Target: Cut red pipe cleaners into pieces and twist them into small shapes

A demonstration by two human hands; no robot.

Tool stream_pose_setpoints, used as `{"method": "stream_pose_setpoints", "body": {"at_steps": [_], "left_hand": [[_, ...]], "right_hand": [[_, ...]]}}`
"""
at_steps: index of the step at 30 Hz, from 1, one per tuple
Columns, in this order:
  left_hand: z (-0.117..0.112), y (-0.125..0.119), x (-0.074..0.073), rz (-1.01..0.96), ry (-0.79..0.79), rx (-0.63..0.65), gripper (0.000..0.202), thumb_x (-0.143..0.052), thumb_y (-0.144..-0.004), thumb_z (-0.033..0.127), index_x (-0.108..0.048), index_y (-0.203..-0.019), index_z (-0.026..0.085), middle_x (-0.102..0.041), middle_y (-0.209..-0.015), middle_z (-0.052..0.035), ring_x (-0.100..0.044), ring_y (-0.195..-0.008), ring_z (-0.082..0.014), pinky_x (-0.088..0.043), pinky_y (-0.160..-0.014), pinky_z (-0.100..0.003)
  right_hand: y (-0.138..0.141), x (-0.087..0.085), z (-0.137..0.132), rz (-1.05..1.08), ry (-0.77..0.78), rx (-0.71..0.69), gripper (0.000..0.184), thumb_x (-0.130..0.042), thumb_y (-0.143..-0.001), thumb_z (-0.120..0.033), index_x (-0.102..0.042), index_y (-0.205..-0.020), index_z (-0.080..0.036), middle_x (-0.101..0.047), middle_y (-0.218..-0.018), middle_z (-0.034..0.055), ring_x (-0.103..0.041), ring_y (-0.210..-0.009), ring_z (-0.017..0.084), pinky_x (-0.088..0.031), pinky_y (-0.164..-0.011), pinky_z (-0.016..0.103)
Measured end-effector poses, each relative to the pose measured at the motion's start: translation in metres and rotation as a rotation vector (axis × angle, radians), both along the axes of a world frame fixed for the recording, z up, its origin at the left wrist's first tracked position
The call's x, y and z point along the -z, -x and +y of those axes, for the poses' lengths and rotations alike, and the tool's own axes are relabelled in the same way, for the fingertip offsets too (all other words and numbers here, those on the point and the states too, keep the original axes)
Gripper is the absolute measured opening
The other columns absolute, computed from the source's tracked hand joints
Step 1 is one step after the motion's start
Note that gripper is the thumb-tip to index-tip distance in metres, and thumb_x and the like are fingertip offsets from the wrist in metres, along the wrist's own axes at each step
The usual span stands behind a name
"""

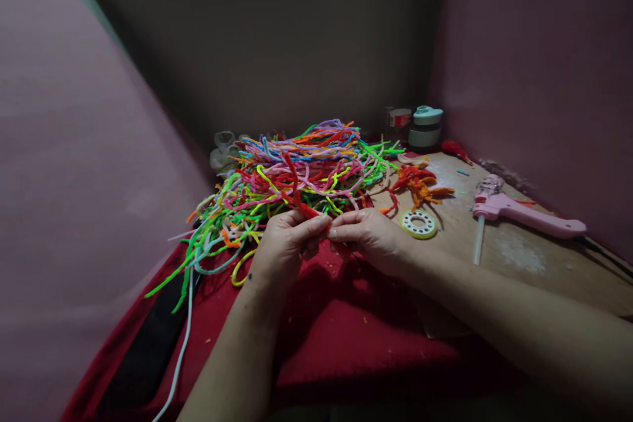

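Pinched between my two hands is a red pipe cleaner (pixel 307 210), its fuzzy length rising up and left from the fingers. My left hand (pixel 291 236) is closed on it, thumb pressed against the forefinger. Fingertip to fingertip with it, my right hand (pixel 366 237) is closed at the pipe cleaner's lower end; that end is mostly hidden by the fingers. Just beyond both hands spreads a big tangled heap of coloured pipe cleaners (pixel 316 145). To the right of the heap lie bundled orange and red pipe cleaners (pixel 420 186).
A pink hot glue gun (pixel 534 216) with a glue stick lies on the wooden board (pixel 524 270) at right. Near my right wrist rests a white and yellow ring (pixel 419 224). A green-lidded container (pixel 425 126) stands behind. A white cable (pixel 184 349) crosses the red cloth (pixel 346 343).
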State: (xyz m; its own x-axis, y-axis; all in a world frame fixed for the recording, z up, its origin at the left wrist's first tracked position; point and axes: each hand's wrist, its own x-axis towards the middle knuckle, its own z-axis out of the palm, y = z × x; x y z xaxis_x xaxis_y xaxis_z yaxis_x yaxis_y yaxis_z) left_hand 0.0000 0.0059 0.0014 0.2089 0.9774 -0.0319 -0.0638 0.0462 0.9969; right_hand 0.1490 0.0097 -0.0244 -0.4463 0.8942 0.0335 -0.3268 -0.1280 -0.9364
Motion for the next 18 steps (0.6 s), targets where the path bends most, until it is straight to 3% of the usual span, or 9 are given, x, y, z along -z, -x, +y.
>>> {"method": "stream_pose_setpoints", "body": {"at_steps": [7,11,14,18], "left_hand": [[-0.006,-0.005,-0.007,0.390,-0.192,-0.175,0.035,-0.060,-0.076,0.034,-0.049,-0.051,0.014,-0.044,-0.041,0.0040,-0.035,-0.038,-0.0047,-0.025,-0.039,-0.019],[-0.008,-0.004,-0.007,0.442,-0.315,-0.156,0.017,-0.061,-0.076,0.028,-0.060,-0.066,0.014,-0.050,-0.051,0.0037,-0.041,-0.045,-0.0057,-0.032,-0.044,-0.019],[-0.007,-0.001,-0.006,0.494,-0.550,-0.124,0.009,-0.059,-0.078,0.021,-0.065,-0.081,0.016,-0.059,-0.070,-0.0005,-0.053,-0.063,-0.0100,-0.041,-0.057,-0.021],[-0.004,0.006,-0.006,0.703,-0.955,-0.082,0.014,-0.055,-0.082,0.018,-0.067,-0.088,0.020,-0.055,-0.080,-0.0023,-0.052,-0.073,-0.0118,-0.042,-0.063,-0.023]], "right_hand": [[0.001,-0.003,0.000,-0.016,0.091,0.128,0.012,-0.067,-0.062,-0.020,-0.061,-0.058,-0.012,-0.055,-0.047,-0.0017,-0.043,-0.041,0.006,-0.030,-0.045,0.022],[-0.001,-0.006,0.002,-0.032,0.095,0.101,0.009,-0.063,-0.065,-0.018,-0.060,-0.059,-0.012,-0.060,-0.051,0.0010,-0.047,-0.042,0.007,-0.034,-0.045,0.022],[-0.003,-0.008,0.003,-0.031,0.109,0.075,0.008,-0.061,-0.065,-0.017,-0.059,-0.058,-0.012,-0.061,-0.051,0.0013,-0.049,-0.041,0.008,-0.034,-0.044,0.021],[-0.005,-0.009,0.003,-0.037,0.078,0.028,0.007,-0.059,-0.063,-0.014,-0.059,-0.056,-0.012,-0.059,-0.049,0.0012,-0.047,-0.039,0.007,-0.035,-0.043,0.021]]}}
